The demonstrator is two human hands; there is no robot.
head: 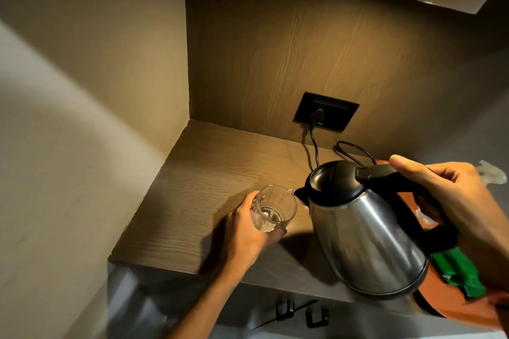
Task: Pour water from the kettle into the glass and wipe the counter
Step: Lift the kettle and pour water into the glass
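— Wood-grain panelling is seen behind and under everything: a desk (209, 173) set in a corner, with a plain wall at its left edge and a black socket (326, 115) in the back panel, into which a cord (314, 146) is plugged.

— How are the hands held?

— The left hand (245, 231) is wrapped around the glass (274, 208), fingers closed on its near side; the glass is kept near the middle of the desk, though it cannot be told whether its base is on the wood. The right hand (454, 198) is closed on the black handle of the kettle (363, 231), thumb laid along the top by the lid.

— And the kettle itself?

— It is held above the desk's right part, tilted, its spout at the rim of the glass. A thin stream of water is faintly seen, and a little water is gathered in the glass.

— What is hard to make out?

— An orange tray (446, 308) at the right edge is largely covered by the kettle and forearm; green packets (465, 275) on it are partly hidden. Two dark handles (300, 311) below the front edge are blurred.
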